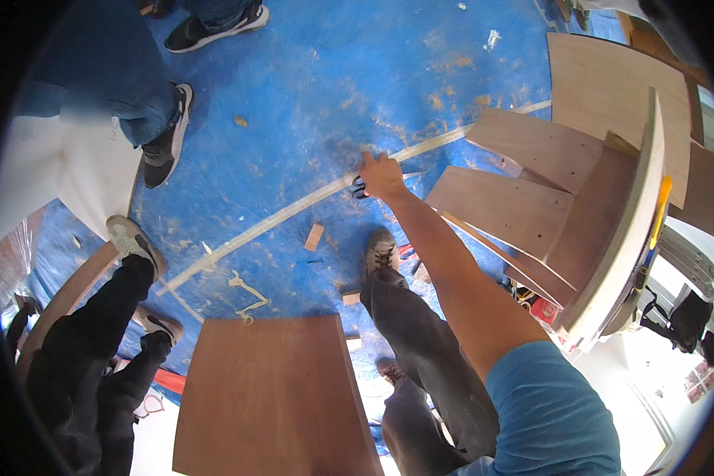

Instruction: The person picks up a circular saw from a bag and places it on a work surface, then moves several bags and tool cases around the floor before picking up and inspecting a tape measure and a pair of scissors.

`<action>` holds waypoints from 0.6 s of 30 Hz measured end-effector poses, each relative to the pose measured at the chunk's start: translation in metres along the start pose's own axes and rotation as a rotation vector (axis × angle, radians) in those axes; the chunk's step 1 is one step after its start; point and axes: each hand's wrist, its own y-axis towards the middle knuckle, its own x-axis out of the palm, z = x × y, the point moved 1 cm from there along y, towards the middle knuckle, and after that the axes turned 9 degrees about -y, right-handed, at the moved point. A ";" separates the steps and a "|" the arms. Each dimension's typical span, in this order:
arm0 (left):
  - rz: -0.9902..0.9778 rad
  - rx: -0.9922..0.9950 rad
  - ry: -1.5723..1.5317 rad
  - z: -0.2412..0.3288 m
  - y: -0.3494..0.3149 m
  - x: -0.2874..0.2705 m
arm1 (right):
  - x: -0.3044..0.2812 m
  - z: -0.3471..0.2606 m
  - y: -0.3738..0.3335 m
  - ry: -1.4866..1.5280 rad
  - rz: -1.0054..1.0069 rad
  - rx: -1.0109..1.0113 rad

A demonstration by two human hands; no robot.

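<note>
My right hand (382, 176) reaches down to the blue floor covering, its arm coming in from the lower right in a blue sleeve. Its fingers are closed over a pair of scissors (359, 189). Black handle loops stick out to the left of the hand, and what looks like a blade shows on its right; the middle is hidden under the palm. A strip of pale tape (293, 208) runs along the floor beside the hand. A small wooden block (314, 236) lies to the lower left. My left hand is out of the picture.
Wooden panels joined into a frame (531, 198) stand at right, a yellow-handled tool (660, 210) on its edge. A brown board (274, 397) is at lower middle. Other people's shoes (166, 135) are at upper left, with more legs (95, 341) at left. Crumpled tape (248, 297) lies near the board.
</note>
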 end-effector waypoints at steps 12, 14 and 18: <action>0.015 0.051 0.027 -0.018 -0.023 -0.076 | -0.111 -0.074 -0.298 0.865 0.334 0.058; 0.058 0.028 0.075 -0.031 -0.028 -0.076 | -0.158 -0.103 -0.371 0.828 0.397 0.084; 0.075 -0.013 0.355 -0.054 -0.035 -0.065 | -0.216 -0.118 -0.508 0.923 0.623 0.040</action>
